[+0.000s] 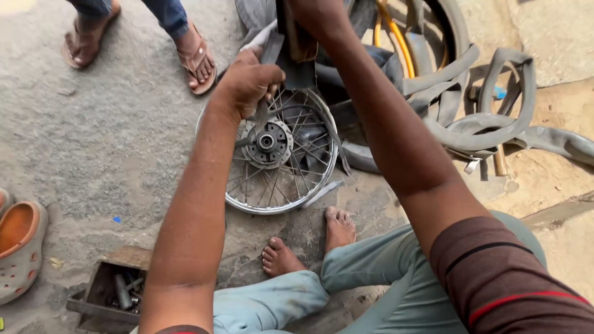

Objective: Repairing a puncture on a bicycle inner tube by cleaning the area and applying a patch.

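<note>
Loose inner tubes lay beside the spoked wheel; left hand clenched a strip; right-hand grip indeterminate.

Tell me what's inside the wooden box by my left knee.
The box holds dark metal pieces, among them a bolt-like cylinder. The left arm covers its right side, so the rest cannot be seen.

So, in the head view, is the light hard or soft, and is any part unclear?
Head view: soft daylight, only faint shadows on the grey concrete ground; small bright glints on the shiny spoked metal wheel rim; left hand fairly sharp; right hand mostly cut off at the top edge; slight wide-angle stretch near the striped sleeve.
</note>
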